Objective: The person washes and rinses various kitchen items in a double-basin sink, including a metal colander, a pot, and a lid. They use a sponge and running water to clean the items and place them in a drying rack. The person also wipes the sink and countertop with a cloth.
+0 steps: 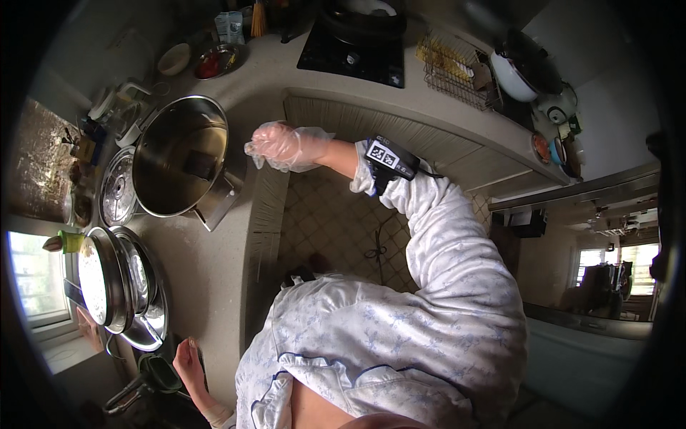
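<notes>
My right hand [276, 145], in a clear plastic glove, is raised near the inner counter edge, just right of a large stainless steel pot [182, 161]. Its fingers are curled around a small, pale thing that I cannot make out. Bare and loosely curled, my left hand [188, 358] is low at the counter's near end, beside the sink area; whether it holds something cannot be told. The pot stands on the counter with its open mouth facing me and a dark reflection inside. Behind it leans a round perforated metal steamer plate [118, 185].
Stacked metal pans and lids [126, 284] stand left of the counter [209, 268]. A green pot [159, 372] is near the sink. Farther off are a metal plate with red food [217, 61], a black cooktop [351, 56] with a wok, and a wire rack [455, 75].
</notes>
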`<state>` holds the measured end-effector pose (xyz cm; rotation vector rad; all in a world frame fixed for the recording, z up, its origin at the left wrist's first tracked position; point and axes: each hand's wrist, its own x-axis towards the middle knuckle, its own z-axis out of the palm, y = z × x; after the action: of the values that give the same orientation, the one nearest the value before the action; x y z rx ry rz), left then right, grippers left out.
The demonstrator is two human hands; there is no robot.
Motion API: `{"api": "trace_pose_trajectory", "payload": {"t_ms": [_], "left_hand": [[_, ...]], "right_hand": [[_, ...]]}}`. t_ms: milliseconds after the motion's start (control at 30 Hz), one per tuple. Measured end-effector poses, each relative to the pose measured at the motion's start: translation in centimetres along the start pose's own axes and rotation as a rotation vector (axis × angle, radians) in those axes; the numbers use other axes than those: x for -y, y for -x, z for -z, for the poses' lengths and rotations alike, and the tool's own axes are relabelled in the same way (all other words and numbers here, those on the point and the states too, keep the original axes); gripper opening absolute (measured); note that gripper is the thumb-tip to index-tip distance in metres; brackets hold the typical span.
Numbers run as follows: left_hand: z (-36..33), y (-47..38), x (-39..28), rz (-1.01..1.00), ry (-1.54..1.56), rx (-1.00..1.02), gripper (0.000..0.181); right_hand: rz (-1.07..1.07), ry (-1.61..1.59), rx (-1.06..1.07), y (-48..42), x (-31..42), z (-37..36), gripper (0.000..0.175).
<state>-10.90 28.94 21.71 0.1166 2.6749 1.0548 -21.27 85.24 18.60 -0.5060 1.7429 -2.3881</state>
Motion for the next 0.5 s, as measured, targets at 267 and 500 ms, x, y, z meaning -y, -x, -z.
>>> {"api": "trace_pose_trajectory", "payload": {"t_ms": [267,500], "left_hand": [[-0.7,-3.6,1.9,-0.094,0.143,0.002,0.017],[0.5,-4.3,-2.7,-0.017,0.171,-0.022,0.017]], "right_hand": [[-0.14,0.749,-0.163,4.0,8.0,-0.7,0.023],[-0.315,1.046,-0.381,7.7,22.4,10.7,0.022]]}}
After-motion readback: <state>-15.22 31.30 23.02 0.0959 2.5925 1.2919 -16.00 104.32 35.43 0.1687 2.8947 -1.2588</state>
